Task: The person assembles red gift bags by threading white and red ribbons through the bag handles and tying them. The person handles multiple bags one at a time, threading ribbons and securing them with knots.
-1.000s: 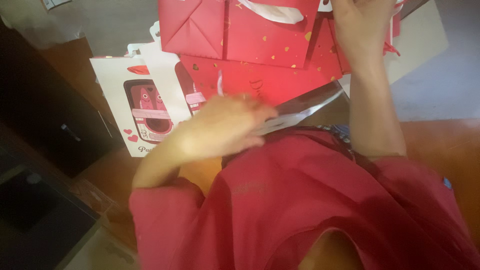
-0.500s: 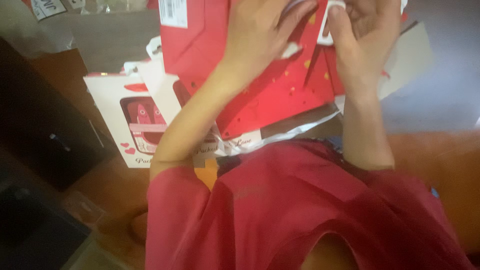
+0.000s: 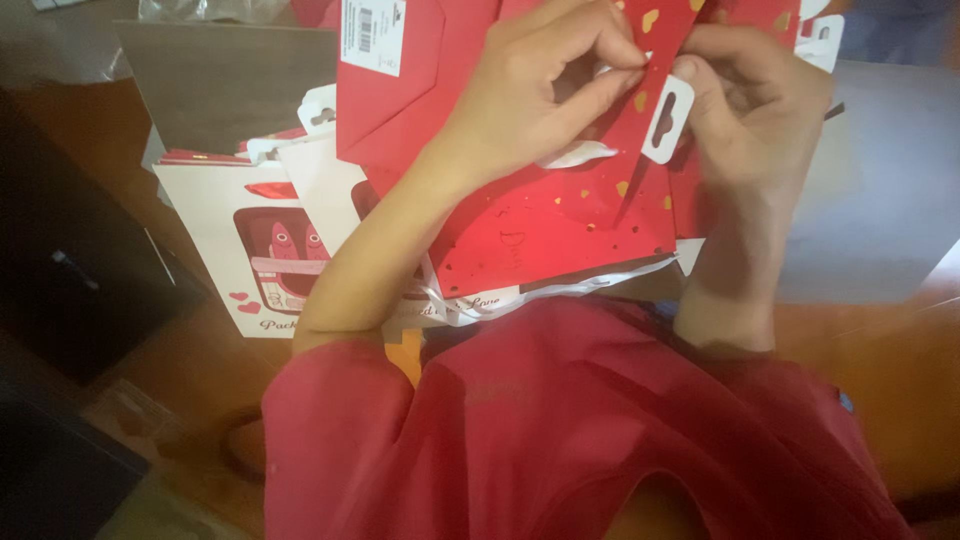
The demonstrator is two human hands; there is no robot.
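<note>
A red paper gift bag (image 3: 560,215) with small gold hearts lies flat in front of me. My left hand (image 3: 545,85) pinches its top edge by a white ribbon handle (image 3: 575,155). My right hand (image 3: 755,105) pinches the same edge right beside a white hang tab (image 3: 668,120) with a slot in it. Both hands meet at the bag's top, fingertips almost touching. Red sleeves cover my upper arms at the bottom of the view.
A white gift bag (image 3: 235,245) with a red and pink picture sits to the left, in a stack of similar bags. A grey board (image 3: 880,200) lies at the right on the wooden table (image 3: 130,380). A dark object (image 3: 60,290) fills the left edge.
A second ago my left hand was low near my chest; it has risen to the top of the red bag and joined my right hand. The view has drawn closer to the bag.
</note>
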